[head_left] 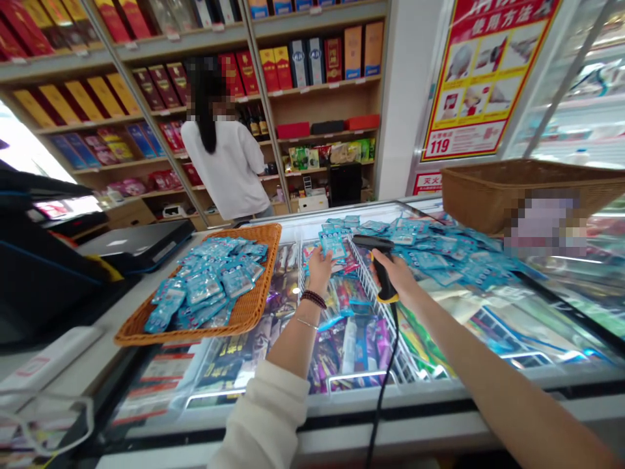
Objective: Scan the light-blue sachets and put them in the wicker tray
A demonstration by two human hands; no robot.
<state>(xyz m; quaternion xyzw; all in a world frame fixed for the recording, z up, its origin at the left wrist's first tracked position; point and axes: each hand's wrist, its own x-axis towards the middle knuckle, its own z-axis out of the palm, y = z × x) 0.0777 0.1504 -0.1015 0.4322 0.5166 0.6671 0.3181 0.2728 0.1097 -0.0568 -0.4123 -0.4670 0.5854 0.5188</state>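
Observation:
My left hand [321, 268] holds a small blue packet [333, 243] over the glass lid of a freezer. To its right, my right hand [390, 272] is wrapped round a black and yellow handheld scanner [384, 277], whose head points left toward the packet; its cable hangs down to the front edge. An orange wicker basket [269, 280] full of blue packets [208, 280] stands on the left. More blue packets [439, 251] lie loose in a spread pile on the right, and some lie just behind the held one.
A brown basket [469, 195] stands at the back right. Under the glass lid [293, 405] lie packaged goods in wire baskets. Electronic equipment [131, 244] is at the left. Beyond the freezer a person in white [227, 166] faces shelves of boxes [317, 78].

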